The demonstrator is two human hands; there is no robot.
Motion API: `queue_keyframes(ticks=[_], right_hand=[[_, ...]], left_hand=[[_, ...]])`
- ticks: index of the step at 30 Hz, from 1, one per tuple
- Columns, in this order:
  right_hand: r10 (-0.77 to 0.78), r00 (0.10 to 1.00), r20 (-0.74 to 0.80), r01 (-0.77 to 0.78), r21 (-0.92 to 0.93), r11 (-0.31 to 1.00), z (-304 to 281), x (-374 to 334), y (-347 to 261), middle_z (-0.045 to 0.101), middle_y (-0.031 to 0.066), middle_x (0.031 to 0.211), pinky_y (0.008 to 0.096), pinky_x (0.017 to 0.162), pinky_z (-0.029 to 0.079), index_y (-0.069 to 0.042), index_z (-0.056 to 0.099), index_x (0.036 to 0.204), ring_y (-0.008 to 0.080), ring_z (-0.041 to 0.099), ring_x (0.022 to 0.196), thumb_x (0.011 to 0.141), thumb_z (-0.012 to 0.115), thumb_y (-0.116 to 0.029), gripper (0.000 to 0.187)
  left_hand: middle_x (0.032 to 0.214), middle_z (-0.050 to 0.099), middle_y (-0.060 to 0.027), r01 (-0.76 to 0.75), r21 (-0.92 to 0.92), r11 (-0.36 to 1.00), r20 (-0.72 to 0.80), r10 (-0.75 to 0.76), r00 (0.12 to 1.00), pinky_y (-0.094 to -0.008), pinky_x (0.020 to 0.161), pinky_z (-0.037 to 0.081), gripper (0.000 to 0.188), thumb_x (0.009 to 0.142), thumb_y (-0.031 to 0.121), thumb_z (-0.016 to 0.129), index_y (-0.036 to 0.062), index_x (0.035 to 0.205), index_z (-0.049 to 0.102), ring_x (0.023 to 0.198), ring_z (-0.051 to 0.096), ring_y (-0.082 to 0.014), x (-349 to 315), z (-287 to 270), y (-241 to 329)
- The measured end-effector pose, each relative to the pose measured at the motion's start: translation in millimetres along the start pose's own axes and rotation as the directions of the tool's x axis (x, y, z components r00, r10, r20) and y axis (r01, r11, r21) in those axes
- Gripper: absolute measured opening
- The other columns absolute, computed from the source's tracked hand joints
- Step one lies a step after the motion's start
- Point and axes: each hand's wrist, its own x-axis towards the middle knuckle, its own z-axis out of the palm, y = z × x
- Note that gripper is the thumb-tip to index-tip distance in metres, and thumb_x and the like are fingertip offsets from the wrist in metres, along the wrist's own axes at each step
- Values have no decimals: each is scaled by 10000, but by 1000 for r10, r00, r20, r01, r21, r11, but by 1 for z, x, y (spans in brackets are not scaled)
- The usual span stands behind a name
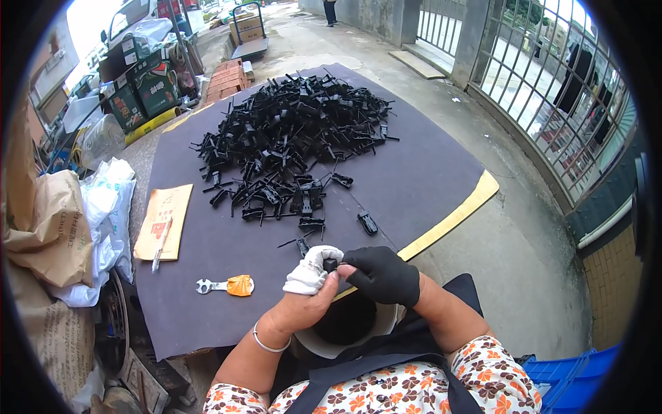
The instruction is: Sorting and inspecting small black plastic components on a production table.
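Above the table's near edge, my left hand, its fingers wrapped in white cloth, is closed round a small black plastic part. My right hand, in a black glove with bare fingertips, pinches at the same part from the right; its exact grip is partly hidden. A pale bucket with a dark inside stands below both hands. A large heap of black plastic parts with thin prongs covers the far half of the grey tabletop. One loose black part lies apart, just beyond my right hand.
On the left of the table are a notebook, a pen and a metal wrench wrapped partly in orange. Paper and plastic sacks crowd the left side. A barred fence runs along the right; a blue crate sits low right.
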Motion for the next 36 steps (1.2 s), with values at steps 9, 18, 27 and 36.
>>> queue_keyframes(ticks=[9, 18, 27, 36], right_hand=[[15, 998, -62, -9, 88, 996, 15, 1, 7, 578, 205, 724, 365, 587, 446, -14, 599, 885, 358, 554, 630, 871, 527, -170, 173], [88, 980, 177, -116, 153, 981, -27, 0, 18, 527, 161, 640, 351, 570, 415, 0, 567, 799, 257, 511, 561, 889, 527, -217, 238], [224, 899, -377, -407, -528, 745, -28, 9, 43, 617, 135, 707, 394, 599, 478, -59, 581, 852, 323, 617, 681, 804, 601, -420, 365], [262, 923, -283, -376, -506, 776, -21, 13, 58, 642, 138, 805, 427, 666, 486, -70, 575, 846, 324, 626, 759, 795, 580, -308, 243]], left_hand=[[904, 543, -164, -270, 300, 915, 30, 274, 961, -315, 732, 448, 229, 825, -3, 490, -27, 1053, 485, 787, 557, -291, 0, 1, -6], [920, 562, -92, -261, 337, 905, 127, 231, 965, -284, 730, 451, 289, 811, 13, 548, 6, 1097, 509, 804, 547, -177, -5, 1, 17], [874, 623, -142, -388, 678, 625, 471, 36, 882, -396, 722, 468, 284, 760, 54, 608, 68, 1042, 578, 820, 588, -325, -7, 15, 33], [813, 628, -125, -418, 717, 559, 269, 331, 904, -371, 718, 467, 208, 736, 96, 641, 60, 941, 648, 797, 592, -314, -14, 3, 15]])
